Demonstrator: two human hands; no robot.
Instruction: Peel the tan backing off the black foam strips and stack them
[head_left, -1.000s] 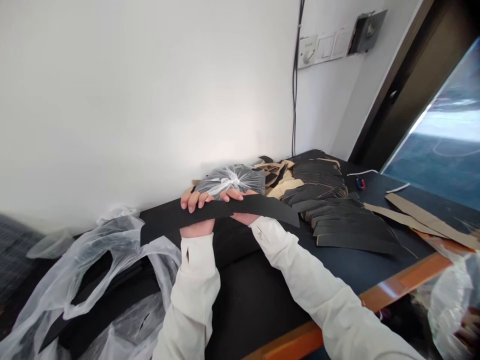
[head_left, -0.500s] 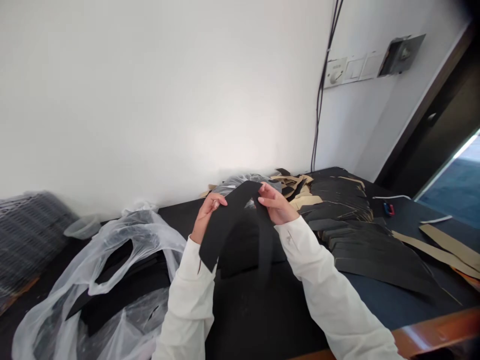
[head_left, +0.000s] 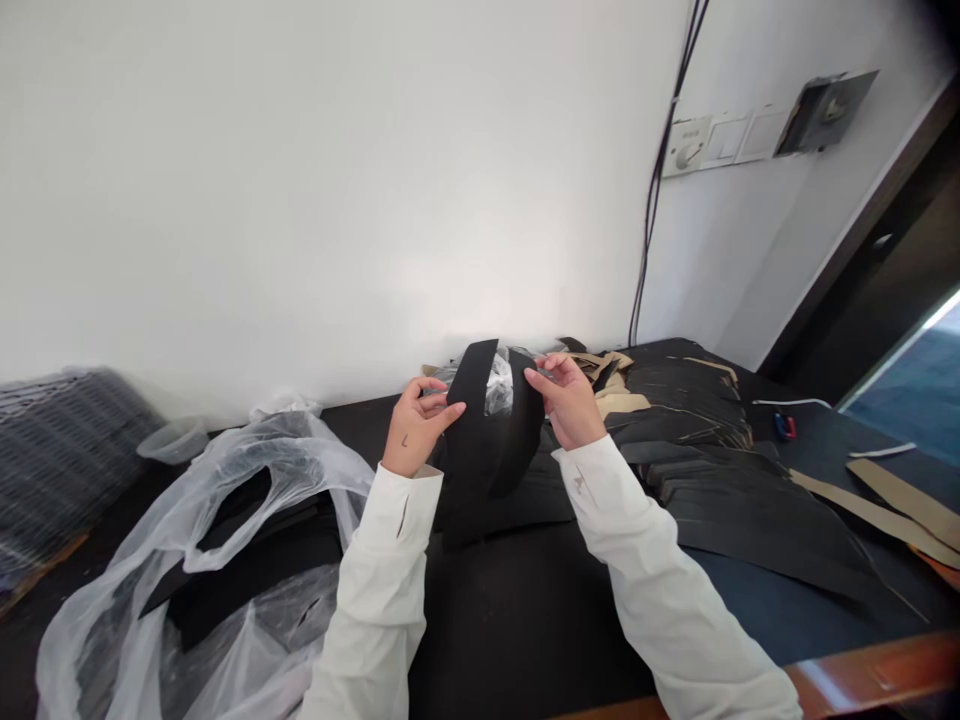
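The black strip (head_left: 480, 440) hides most of the clear plastic bag (head_left: 499, 385) behind it; we cannot make out the tiny red-and-blue object (head_left: 784, 426) at right, and the bottom edge cuts off the white sleeves (head_left: 379, 600).

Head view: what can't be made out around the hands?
- black strip: in the head view, its lower end blends into the black material beneath.
- clear plastic bag: contents hidden by the strip, left hand and right hand.
- small red-and-blue item: too small to identify.

Bright, even light, pale glare on the white wall (head_left: 480, 330), wide-angle bending at the edges
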